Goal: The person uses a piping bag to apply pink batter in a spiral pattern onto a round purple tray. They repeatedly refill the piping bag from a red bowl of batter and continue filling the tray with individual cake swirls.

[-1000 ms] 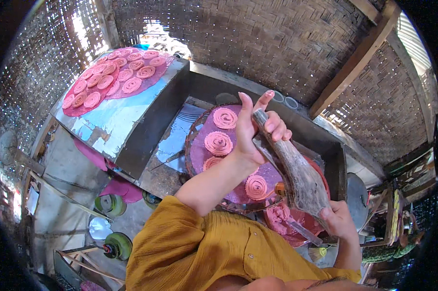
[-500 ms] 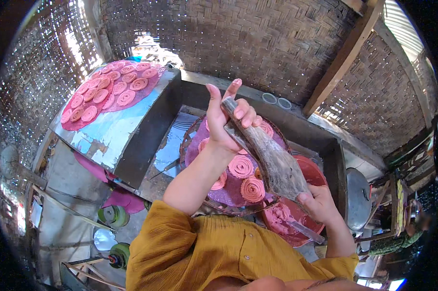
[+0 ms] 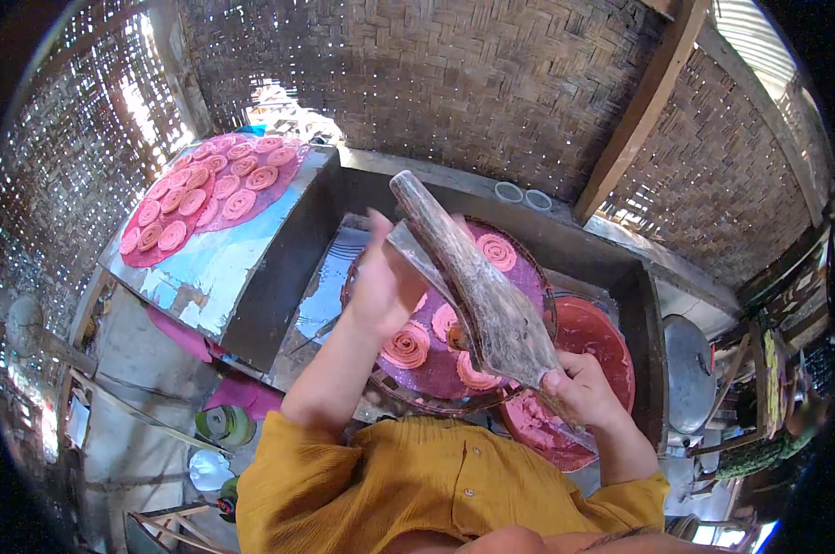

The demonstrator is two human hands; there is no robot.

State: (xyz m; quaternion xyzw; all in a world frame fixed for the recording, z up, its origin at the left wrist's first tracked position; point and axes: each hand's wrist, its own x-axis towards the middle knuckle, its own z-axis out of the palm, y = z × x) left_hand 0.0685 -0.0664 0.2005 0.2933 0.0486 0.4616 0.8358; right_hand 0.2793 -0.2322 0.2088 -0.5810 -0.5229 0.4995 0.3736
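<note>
A long weathered wooden tool (image 3: 496,309) with two arms, like a hand press, slants over the work area. My right hand (image 3: 586,388) is wrapped round its lower right end. My left hand (image 3: 381,272), a bit blurred, is beside its upper arms with the thumb up; the other fingers are mostly behind the wood, so its grip is unclear. Below, a round woven tray (image 3: 554,319) bears a purple net sheet (image 3: 526,268) with coiled pink dough rosettes (image 3: 405,344). Under my right hand is a red basin (image 3: 598,323) holding pink dough (image 3: 533,420). The tool hides part of the tray.
A raised slab (image 3: 214,286) at left carries more pink rosettes (image 3: 239,203) on netting. Two clear round rings (image 3: 538,198) lie on the back ledge. A large metal lid (image 3: 685,369) stands at right. Green gas cylinders (image 3: 225,425) are at lower left.
My left hand has come off its hold around the upper arm and moved down and left. The tool's upper end swung left and up, its arms spread apart; my right hand keeps its grip.
</note>
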